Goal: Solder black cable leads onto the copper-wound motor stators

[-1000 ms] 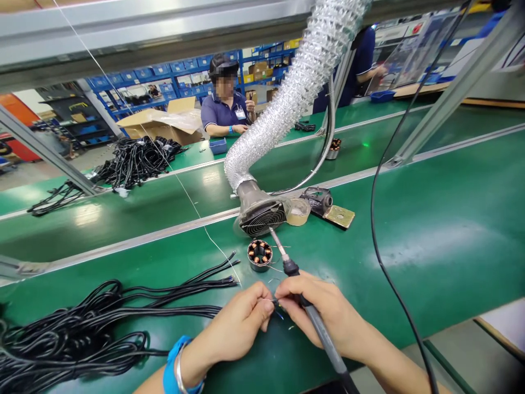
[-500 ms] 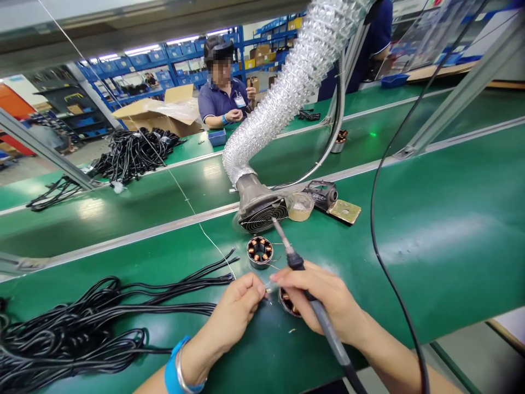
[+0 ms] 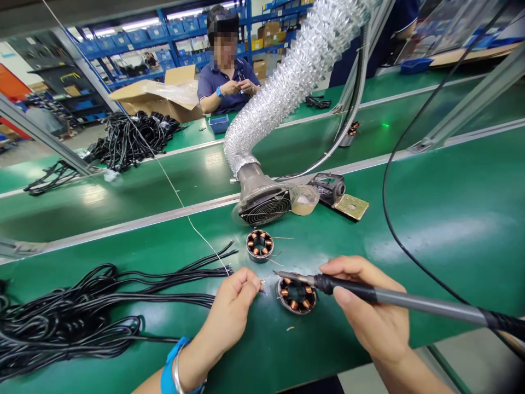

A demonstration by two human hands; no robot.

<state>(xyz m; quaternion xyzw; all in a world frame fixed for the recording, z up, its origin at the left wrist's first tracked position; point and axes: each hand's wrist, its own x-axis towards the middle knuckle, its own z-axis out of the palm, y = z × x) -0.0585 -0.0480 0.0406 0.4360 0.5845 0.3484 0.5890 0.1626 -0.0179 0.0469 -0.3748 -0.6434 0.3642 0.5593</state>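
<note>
My left hand (image 3: 235,303) pinches some thin wire ends (image 3: 263,290), one of them bluish; the rest is hidden by my fingers. In my right hand (image 3: 371,306) is a soldering iron (image 3: 381,295), gripped like a pen. Its bare metal tip points left, over the near edge of a stator (image 3: 297,298) with copper coils; I cannot tell whether they touch. A second stator (image 3: 260,246) stands just behind, with fine leads sticking out to the right. To the left, black cables (image 3: 164,298) run toward my left hand, their stripped ends beside it.
A fume extractor hood (image 3: 262,202) on a silver duct (image 3: 262,115) stands behind the stators. Beside it are a tape roll (image 3: 305,200) and a soldering iron stand (image 3: 328,189). A thin white strand (image 3: 180,202) hangs at left. A co-worker (image 3: 227,82) sits across the bench.
My right hand has moved right and away from my left, and the iron has swung from pointing up at the hood to lying nearly level. The near stator is now uncovered.
</note>
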